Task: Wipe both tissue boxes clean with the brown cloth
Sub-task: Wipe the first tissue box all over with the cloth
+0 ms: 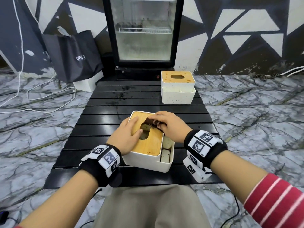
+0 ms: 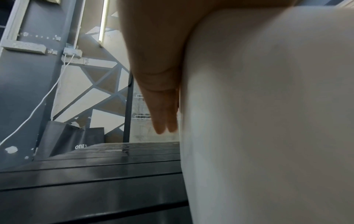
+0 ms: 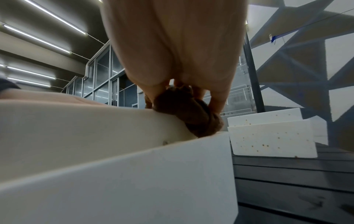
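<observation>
We are mid-wipe on the near white plastic tissue box with the bamboo lid [image 1: 148,146]. Our right hand [image 1: 169,125] has its grip closed round the bunched brown cloth [image 1: 152,123], fingers curled over it, pressing it onto the far right part of the lid beside the oval slot. Right wrist view shows the cloth wad sitting at the lid's edge, over the rim. Our left hand [image 1: 127,134] lies flat on the lid, fingers straight, steadying the box; nothing gripped.

Progress, as a judgement: first box partly done. Its lid looks mostly clean, but the side compartment at its right still shows dark brown stains. The far white speckled tissue box with the stained wooden lid [image 1: 178,87] looks untouched: orange-brown smears on the lid, brown specks over the front wall. So roughly under half done; left are the near box's compartment and walls, then the whole far box.

Both boxes stand well apart on a black slatted tabletop [image 1: 102,125], low, with wet-looking smudges towards its far end. Floor is grey marble-pattern. Behind: a glass-door fridge [image 1: 142,30], a black paper bag [image 1: 74,55], white cables, a wall painted in dark and white triangles.
</observation>
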`<state>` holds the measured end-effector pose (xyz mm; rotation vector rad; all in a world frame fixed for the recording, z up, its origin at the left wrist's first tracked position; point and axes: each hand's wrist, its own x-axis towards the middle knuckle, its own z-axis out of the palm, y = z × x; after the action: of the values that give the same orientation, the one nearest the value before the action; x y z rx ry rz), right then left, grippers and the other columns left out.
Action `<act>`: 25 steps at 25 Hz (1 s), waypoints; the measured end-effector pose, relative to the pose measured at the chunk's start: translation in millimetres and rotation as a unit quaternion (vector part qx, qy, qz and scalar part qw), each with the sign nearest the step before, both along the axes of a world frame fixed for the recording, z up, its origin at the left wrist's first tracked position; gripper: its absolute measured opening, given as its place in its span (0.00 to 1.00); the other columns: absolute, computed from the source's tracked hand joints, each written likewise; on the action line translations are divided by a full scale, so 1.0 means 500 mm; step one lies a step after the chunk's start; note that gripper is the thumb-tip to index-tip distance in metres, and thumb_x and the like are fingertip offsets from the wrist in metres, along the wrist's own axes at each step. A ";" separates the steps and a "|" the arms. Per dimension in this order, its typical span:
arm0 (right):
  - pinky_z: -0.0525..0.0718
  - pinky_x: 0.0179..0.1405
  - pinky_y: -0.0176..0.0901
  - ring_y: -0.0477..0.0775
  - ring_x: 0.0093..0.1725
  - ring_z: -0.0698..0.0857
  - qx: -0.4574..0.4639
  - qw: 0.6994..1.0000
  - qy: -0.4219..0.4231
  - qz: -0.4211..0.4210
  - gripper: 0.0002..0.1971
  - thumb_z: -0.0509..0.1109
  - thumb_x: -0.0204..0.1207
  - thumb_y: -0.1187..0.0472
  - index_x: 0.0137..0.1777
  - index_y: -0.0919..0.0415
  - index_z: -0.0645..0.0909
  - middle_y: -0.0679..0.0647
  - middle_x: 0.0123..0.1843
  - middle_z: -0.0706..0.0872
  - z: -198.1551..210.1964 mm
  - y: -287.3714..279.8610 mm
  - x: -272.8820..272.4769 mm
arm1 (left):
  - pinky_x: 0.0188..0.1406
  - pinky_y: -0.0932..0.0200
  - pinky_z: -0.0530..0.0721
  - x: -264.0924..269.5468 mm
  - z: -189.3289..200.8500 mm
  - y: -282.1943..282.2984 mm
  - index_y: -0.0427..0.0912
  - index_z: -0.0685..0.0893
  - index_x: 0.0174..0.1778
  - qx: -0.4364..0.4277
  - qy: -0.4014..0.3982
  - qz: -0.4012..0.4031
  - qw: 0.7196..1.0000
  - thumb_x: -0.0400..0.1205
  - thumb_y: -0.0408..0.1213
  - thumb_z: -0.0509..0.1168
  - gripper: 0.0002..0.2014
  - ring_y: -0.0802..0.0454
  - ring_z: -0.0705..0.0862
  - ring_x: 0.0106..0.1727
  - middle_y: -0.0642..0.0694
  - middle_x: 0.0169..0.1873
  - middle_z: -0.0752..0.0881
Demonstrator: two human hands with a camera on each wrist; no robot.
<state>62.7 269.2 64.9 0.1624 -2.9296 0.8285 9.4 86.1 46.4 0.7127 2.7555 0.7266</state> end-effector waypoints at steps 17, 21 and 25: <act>0.65 0.65 0.32 0.55 0.64 0.76 0.013 0.999 -0.028 -0.027 0.21 0.60 0.78 0.67 0.67 0.48 0.78 0.52 0.66 0.79 0.027 0.009 0.103 | 0.79 0.39 0.42 0.068 0.047 -0.060 0.56 0.69 0.74 -0.102 0.111 -0.055 0.987 0.80 0.57 0.61 0.27 0.59 0.71 0.73 0.60 0.76 0.68; 0.62 0.57 0.23 0.54 0.63 0.77 0.004 1.000 -0.020 -0.007 0.22 0.59 0.77 0.69 0.67 0.50 0.78 0.52 0.66 0.80 0.027 -0.010 0.135 | 0.80 0.40 0.42 0.047 0.042 -0.072 0.55 0.71 0.75 -0.081 0.085 -0.037 0.992 0.82 0.52 0.61 0.23 0.57 0.68 0.76 0.59 0.78 0.67; 0.67 0.58 0.22 0.50 0.61 0.78 -0.082 0.996 -0.001 -0.040 0.21 0.62 0.75 0.71 0.65 0.52 0.79 0.52 0.62 0.81 0.030 0.005 0.151 | 0.80 0.39 0.46 0.055 0.030 -0.074 0.53 0.70 0.76 -0.048 0.072 -0.031 0.996 0.83 0.48 0.60 0.23 0.55 0.67 0.77 0.57 0.79 0.65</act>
<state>138.4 271.5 80.0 0.0308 -2.8307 1.0510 36.7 49.3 61.6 0.8561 2.8587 0.5454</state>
